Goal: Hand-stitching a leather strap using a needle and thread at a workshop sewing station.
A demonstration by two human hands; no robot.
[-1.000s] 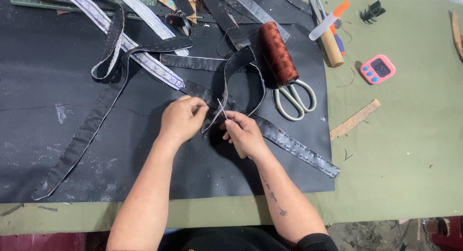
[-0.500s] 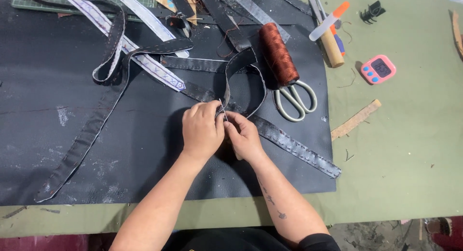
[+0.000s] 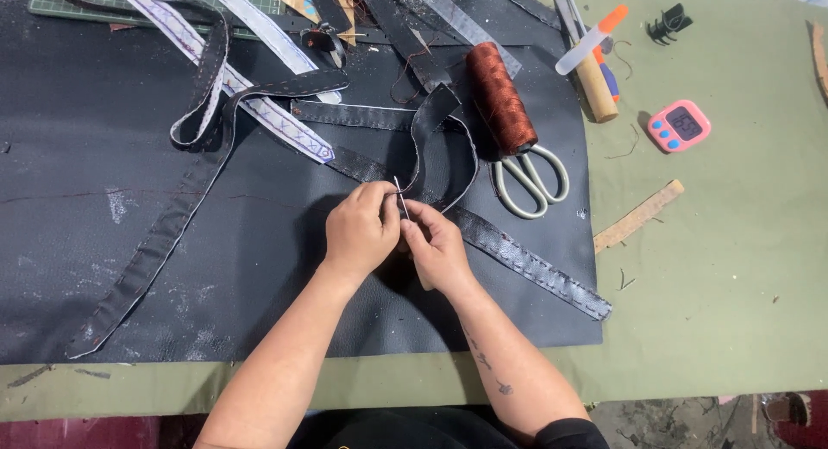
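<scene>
Together, the left hand [image 3: 360, 232] and right hand [image 3: 438, 249] pinch a thin needle [image 3: 400, 196] and a dark stitched leather strap [image 3: 517, 257] in a tight grip, fingertips touching. They rest mid-mat on the black mat [image 3: 69, 199] covering the green table [image 3: 733, 268], with scissors [image 3: 528, 180] and a brown thread spool [image 3: 500, 98] nearby.

You have one spool of brown thread [image 3: 500, 97], one pair of scissors [image 3: 528, 175], one pink timer [image 3: 679, 125], one black clip [image 3: 669, 22], one needle [image 3: 400, 196], and two hands at work on the worktop [image 3: 733, 268].
</scene>
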